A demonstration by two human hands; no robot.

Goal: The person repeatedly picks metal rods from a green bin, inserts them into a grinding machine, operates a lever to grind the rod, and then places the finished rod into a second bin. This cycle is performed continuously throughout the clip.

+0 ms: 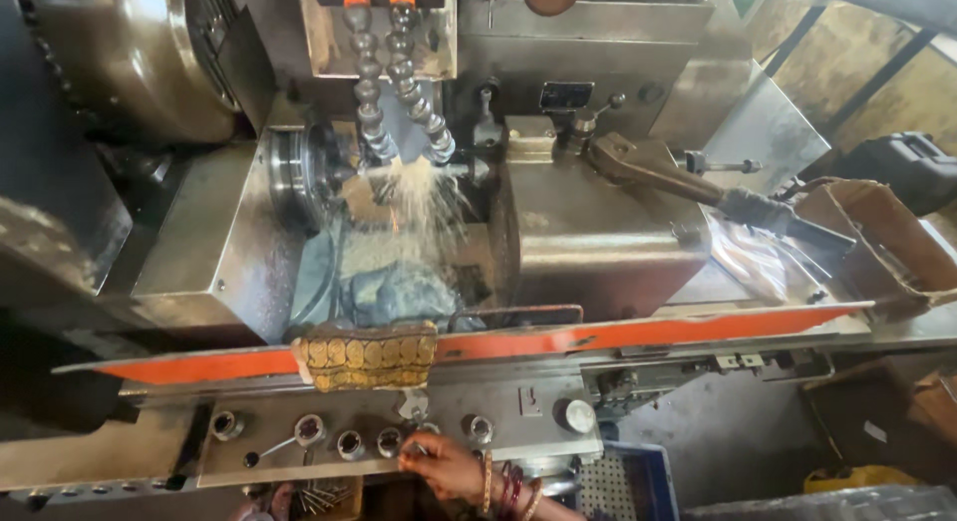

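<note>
My right hand (444, 466), with several bangles at the wrist, reaches in from the bottom edge to the grey control panel (528, 406) on the front of a metal-cutting machine. Its fingertips pinch a small knob (419, 447) in a row of round buttons and sockets (349, 443). Above, two segmented coolant hoses (399, 92) with orange tips spray liquid onto the workpiece by the chuck (299, 172). My left hand is out of sight.
An orange-edged splash guard (648, 332) runs across the machine, with a dirty yellow cloth (369, 356) draped over it. A long handle (688, 182) lies on the housing. A cardboard box (887, 242) stands right, a blue perforated crate (638, 486) below, thin metal rods (319, 496) bottom left.
</note>
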